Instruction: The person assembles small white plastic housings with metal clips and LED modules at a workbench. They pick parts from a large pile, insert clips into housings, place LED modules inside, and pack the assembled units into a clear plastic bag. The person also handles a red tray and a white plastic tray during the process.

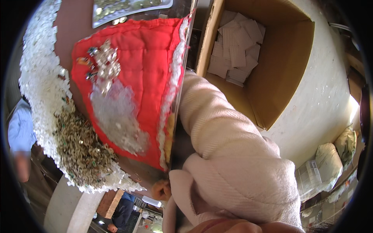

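Note:
A red quilted cloth (153, 58) with a frayed whitish edge lies on the brown tabletop (72, 27). On it are a cluster of shiny silvery and gold small pieces (107, 64) and a heap of clear, whitish bits (120, 118). My left hand (161, 189) shows only in part by the table edge, below the cloth's lower corner. Its fingers look curled, and whatever they may hold is hidden. A pale ribbed sleeve (217, 120) covers my right arm, which reaches up along the table edge. My right hand is out of sight beyond that edge.
A large heap of white flat pieces (40, 77) runs along the far side, with brownish small parts (81, 151) against it. A tray (132, 9) of pale pieces sits at the top. An open cardboard box (287, 66) holds white cards (237, 46). Other people stand beyond.

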Tool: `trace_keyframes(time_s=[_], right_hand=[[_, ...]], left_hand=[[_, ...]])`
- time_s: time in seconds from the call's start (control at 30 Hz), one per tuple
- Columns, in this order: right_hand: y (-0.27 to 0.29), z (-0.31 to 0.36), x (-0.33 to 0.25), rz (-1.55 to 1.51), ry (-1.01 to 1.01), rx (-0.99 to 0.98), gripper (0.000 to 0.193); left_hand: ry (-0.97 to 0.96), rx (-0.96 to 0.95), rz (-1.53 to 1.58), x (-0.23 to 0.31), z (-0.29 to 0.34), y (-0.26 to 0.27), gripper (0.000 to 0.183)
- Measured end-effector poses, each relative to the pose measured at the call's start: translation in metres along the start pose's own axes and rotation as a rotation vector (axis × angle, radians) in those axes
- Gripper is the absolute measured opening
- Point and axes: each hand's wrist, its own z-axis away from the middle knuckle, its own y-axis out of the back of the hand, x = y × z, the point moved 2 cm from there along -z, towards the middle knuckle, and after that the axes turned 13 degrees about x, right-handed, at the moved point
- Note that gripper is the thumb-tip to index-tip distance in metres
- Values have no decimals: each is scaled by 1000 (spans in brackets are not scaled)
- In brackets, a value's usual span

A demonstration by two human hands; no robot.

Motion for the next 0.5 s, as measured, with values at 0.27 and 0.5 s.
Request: trace_keyframes(time_s=[0.27, 0.5], right_hand=[[-48, -68, 58, 26, -180, 168, 52], [-56, -100, 92, 169, -190, 198, 45]], left_hand=[[34, -29, -93, 2, -21, -2, 17], [71, -32, -122, 11, -34, -16, 17]])
